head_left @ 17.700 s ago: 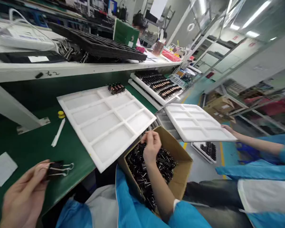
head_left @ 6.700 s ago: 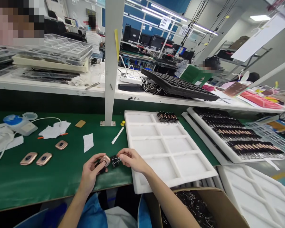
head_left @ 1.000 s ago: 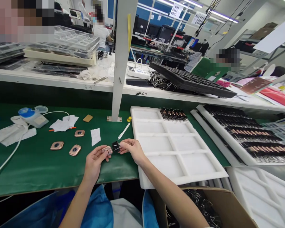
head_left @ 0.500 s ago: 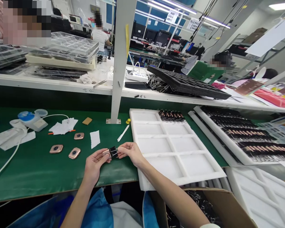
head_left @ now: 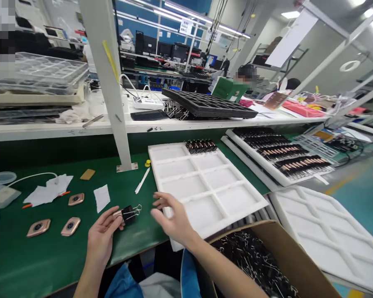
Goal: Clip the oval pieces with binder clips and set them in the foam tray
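Observation:
My left hand (head_left: pixel 103 231) pinches a rose-gold watch case (head_left: pixel 118 216) over the green mat. A black binder clip (head_left: pixel 129 213) is clamped on the case, its wire handles pointing right. My right hand (head_left: pixel 170 217) is apart from it, fingers spread with nothing between them, near the left edge of a white foam tray (head_left: pixel 192 191). Left of my left hand, rose-gold watch cases with round dark centres lie on the mat: one in front (head_left: pixel 70 226), one farther left (head_left: pixel 39 227) and one behind (head_left: pixel 76 199).
Clipped cases (head_left: pixel 202 145) fill the tray's far right compartment. A cardboard box (head_left: pixel 267 231) of binder clips stands at the front right. Another tray (head_left: pixel 286 177) holds rows of clipped cases. A white pen (head_left: pixel 142 181), paper (head_left: pixel 102 198) and a post (head_left: pixel 112 91) stand or lie nearby.
My right hand has let go of the binder clip's handles and moved off to the right, opening. My left hand keeps the clipped case. The view has turned to the right.

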Demonstrator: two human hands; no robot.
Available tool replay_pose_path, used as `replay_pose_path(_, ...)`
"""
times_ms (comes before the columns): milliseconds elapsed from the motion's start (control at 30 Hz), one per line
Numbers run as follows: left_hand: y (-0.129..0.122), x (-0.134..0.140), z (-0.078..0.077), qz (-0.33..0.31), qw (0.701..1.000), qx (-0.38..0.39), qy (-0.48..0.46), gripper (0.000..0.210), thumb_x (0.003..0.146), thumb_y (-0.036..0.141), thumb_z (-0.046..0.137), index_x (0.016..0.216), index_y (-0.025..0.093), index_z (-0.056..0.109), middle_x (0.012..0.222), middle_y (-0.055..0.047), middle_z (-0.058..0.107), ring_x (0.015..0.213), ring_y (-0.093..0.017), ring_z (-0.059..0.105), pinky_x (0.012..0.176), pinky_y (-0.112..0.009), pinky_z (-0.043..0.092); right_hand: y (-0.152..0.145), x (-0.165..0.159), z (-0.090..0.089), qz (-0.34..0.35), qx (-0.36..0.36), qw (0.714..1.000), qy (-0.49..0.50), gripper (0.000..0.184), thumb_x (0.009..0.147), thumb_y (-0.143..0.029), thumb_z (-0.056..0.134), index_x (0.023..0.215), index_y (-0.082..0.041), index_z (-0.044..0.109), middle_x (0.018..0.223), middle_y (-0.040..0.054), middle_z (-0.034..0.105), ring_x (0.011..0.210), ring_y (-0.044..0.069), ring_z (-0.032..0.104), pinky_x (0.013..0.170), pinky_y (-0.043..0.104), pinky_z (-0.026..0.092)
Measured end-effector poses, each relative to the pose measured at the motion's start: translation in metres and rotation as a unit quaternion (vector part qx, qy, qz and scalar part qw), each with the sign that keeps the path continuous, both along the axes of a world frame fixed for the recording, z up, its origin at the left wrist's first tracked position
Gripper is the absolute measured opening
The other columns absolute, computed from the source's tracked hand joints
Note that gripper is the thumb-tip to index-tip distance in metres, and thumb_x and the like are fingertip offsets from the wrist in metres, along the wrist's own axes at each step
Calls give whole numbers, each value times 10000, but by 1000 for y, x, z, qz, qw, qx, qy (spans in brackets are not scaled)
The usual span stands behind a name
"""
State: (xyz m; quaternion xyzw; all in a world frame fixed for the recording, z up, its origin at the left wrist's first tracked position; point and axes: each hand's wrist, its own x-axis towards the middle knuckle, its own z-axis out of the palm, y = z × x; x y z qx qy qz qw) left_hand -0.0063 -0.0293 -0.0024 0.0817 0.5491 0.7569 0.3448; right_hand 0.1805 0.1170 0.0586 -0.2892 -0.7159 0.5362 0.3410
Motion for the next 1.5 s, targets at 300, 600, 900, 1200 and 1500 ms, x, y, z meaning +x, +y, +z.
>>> replay_pose_path(300,9,7,12,-32,998,-6,-60,450,731,365,878,1128,213,732,812,-12,690,794,-220,706,619,-270,596,-13,214,-104,-525,-41,837,-149,368,876,-542,631,1017,-203,653,810,45,681,729,227,642,696,362,530)
replay_pose_path(600,14,29,8,-70,992,-74,69,591,656,420,914,1151,199,678,993,-98,749,613,-226,688,379,-263,465,-65,239,-211,-109,105,844,-514,286,892,-250,499,1059,-211,728,1081,154,769,1009,325,701,931,444,463)
replay_pose_path(900,13,23,1,-87,987,-101,89,606,620,505,919,1093,172,738,933,-121,780,587,-223,669,369,-248,428,-64,246,-192,-6,132,807,-576,240,869,-122,540,962,-189,751,987,110,752,966,283,688,927,385,456)
replay_pose_path(1200,11,23,-3,-91,987,-95,91,588,643,498,910,1107,177,741,944,-121,782,591,-217,672,370,-237,411,-60,256,-161,22,131,832,-539,155,892,-207,577,895,-222,730,1066,83,703,1072,288,622,1012,426,423)
replay_pose_path(1500,12,23,3,-88,988,-91,84,604,609,522,917,1073,174,750,915,-118,777,581,-226,663,371,-258,424,-37,255,-138,-152,-115,942,-277,399,887,-600,543,807,-244,706,899,84,715,902,314,668,865,458,536)
